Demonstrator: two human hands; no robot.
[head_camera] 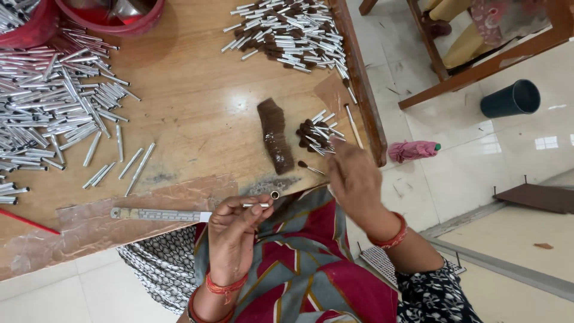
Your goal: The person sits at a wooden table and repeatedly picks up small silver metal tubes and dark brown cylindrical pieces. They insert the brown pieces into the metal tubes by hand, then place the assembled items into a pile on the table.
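I see my left hand (234,230) just off the table's (191,119) near edge, its grip clamped on a metal tube (262,204), open end towards the table. My right hand (354,179) hangs blurred over the table's near right corner, touching the small pile of filled tubes (317,134); I cannot tell its grip. A brown bristle bundle (275,136) lies just left of that pile.

Pretty bright, even daylight all over, with soft shadows only. There's a glossy sheen on the wooden table (197,113) around 10 o'clock and window reflections on the floor tiles (547,142) at 3 o'clock. The right hand (354,179) is motion-blurred; edges probably bend slightly.
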